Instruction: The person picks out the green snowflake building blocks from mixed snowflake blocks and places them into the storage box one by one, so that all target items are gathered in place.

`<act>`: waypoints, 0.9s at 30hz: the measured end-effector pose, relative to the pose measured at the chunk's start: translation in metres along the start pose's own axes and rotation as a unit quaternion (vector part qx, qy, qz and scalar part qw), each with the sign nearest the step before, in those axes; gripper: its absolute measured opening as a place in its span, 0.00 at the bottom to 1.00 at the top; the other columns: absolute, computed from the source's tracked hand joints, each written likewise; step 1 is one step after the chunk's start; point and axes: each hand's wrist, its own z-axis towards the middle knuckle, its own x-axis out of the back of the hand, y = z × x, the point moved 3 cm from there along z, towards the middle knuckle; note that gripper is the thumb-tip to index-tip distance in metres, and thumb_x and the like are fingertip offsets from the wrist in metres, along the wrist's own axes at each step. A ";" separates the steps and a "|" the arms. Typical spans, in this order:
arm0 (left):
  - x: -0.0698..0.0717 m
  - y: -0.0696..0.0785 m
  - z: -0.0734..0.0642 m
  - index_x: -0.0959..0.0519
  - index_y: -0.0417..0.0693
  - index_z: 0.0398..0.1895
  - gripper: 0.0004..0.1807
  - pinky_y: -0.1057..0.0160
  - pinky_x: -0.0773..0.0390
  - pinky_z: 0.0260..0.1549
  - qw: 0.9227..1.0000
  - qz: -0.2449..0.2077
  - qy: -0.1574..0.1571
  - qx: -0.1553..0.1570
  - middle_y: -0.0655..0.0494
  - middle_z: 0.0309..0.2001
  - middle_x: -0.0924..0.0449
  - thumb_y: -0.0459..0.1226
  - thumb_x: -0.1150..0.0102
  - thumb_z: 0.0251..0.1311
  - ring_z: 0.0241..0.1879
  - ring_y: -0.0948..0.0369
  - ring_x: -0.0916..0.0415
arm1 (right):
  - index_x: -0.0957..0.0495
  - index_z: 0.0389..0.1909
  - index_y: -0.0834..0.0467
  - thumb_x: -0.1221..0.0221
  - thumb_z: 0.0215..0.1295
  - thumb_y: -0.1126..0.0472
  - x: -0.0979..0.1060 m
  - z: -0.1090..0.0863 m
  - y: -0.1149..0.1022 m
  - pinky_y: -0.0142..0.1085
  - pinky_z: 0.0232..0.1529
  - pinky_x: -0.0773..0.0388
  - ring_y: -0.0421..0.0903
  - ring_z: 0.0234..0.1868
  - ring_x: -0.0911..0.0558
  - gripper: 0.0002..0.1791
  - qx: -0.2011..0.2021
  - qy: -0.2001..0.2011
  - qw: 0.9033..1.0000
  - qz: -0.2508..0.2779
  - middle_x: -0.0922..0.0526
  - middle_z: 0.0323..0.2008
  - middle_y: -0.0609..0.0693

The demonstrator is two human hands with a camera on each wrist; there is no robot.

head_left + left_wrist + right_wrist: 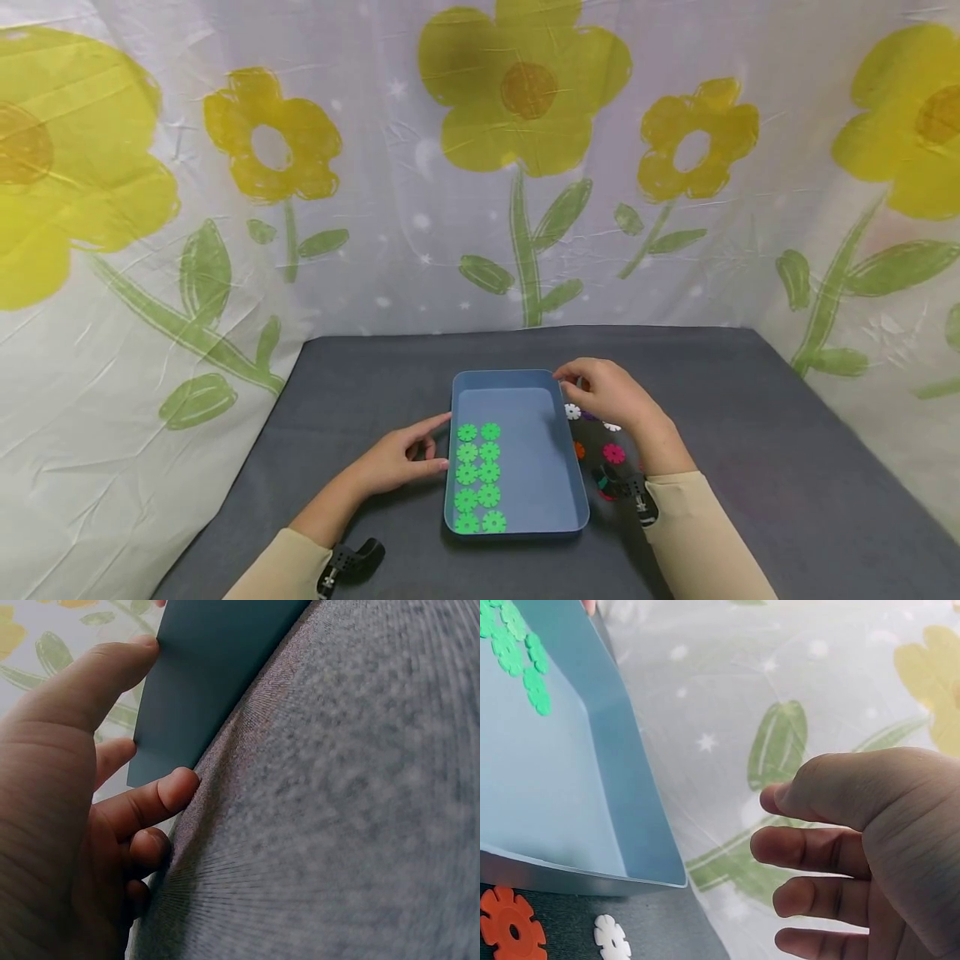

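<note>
A blue-grey rectangular tray (536, 467) lies on the dark cloth. Inside, along its left side, green flower-shaped plastic discs (489, 472) form two columns. My left hand (393, 457) rests at the tray's left wall, thumb and index fingertip against it and the other fingers bent below. By the far right corner of the tray is my right hand (607, 392), fingers loosely bent. Nothing shows between those fingers (810, 847) in the right wrist view. Under and beside the right hand lie loose discs, among them an orange disc (512, 928) and a white disc (612, 941).
A pink disc (613, 453) lies right of the tray, near the right wrist's black camera strap (626, 486). The dark grey cloth (750, 467) covers the table. A flower-printed curtain (375, 250) stands behind and at both sides.
</note>
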 end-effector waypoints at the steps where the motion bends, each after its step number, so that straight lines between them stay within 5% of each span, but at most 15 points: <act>1: 0.000 0.000 0.000 0.37 0.53 0.79 0.42 0.63 0.31 0.28 1.000 -0.001 0.000 0.000 0.63 0.33 0.23 0.54 0.33 0.66 0.25 0.64 0.34 | 0.16 0.56 0.57 0.43 0.77 0.61 0.000 0.000 0.000 0.41 0.31 0.26 0.42 0.24 0.26 0.14 0.000 0.000 1.000 0.000 0.17 0.41 0.47; 24: 0.008 -0.002 -0.007 0.37 0.54 0.79 0.40 0.62 0.30 0.28 1.000 -0.024 0.001 0.008 0.60 0.34 0.22 0.49 0.33 0.68 0.25 0.61 0.33 | 0.16 0.55 0.58 0.42 0.75 0.61 -0.004 0.009 -0.008 0.41 0.34 0.24 0.42 0.28 0.23 0.13 0.008 0.007 1.000 -0.020 0.18 0.41 0.47; 27: 0.025 0.003 0.008 0.36 0.50 0.79 0.38 0.57 0.26 0.34 0.999 0.000 0.046 0.007 0.55 0.39 0.21 0.51 0.37 0.71 0.32 0.57 0.28 | 0.17 0.57 0.59 0.41 0.74 0.60 -0.002 0.014 -0.009 0.45 0.41 0.22 0.47 0.39 0.20 0.15 0.017 0.038 0.997 -0.064 0.18 0.47 0.50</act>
